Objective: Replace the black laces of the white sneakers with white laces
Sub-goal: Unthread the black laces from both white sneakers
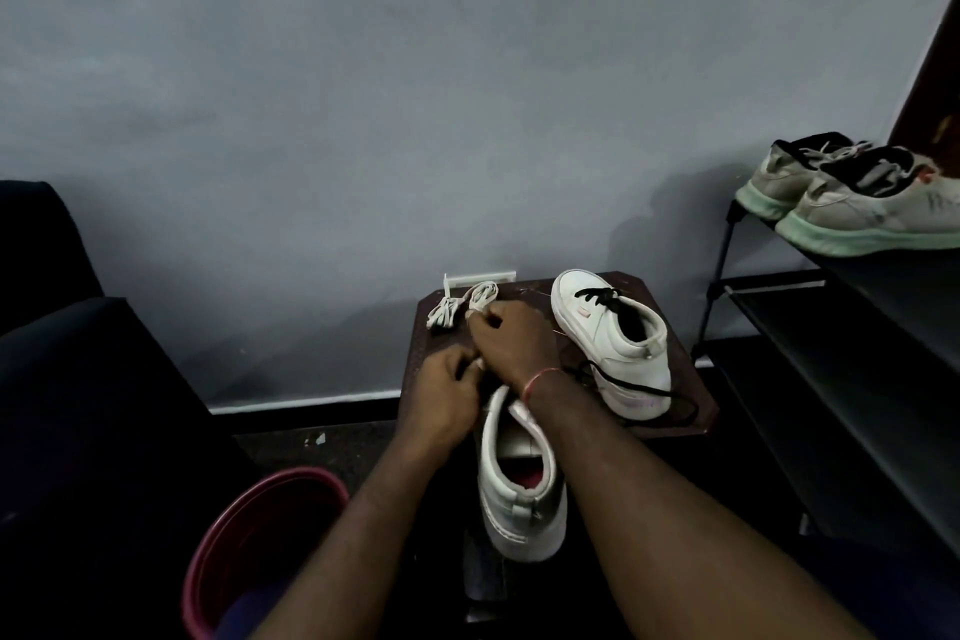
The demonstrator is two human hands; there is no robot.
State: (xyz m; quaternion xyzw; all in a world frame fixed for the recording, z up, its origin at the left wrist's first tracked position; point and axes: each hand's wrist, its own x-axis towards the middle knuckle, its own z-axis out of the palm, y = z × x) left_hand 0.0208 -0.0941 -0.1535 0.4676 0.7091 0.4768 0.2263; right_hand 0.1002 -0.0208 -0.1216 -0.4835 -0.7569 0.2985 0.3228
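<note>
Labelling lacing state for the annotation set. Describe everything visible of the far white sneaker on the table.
The far sneaker is white, smooth, leather-like, with a thick white sole, dark lining and a small pink mark on its side. It stands upright on the dark brown table, toe toward the wall. A black lace sits loosely threaded over its tongue; a black strand crosses its heel end and trails onto the table.

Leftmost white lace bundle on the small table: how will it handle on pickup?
The folded white lace bundle is probably floppy: its loops lie slack on the dark brown table. Likely very light, being thin flat cord. It may unfold when lifted; no tie is visible, though it is small in view.
</note>
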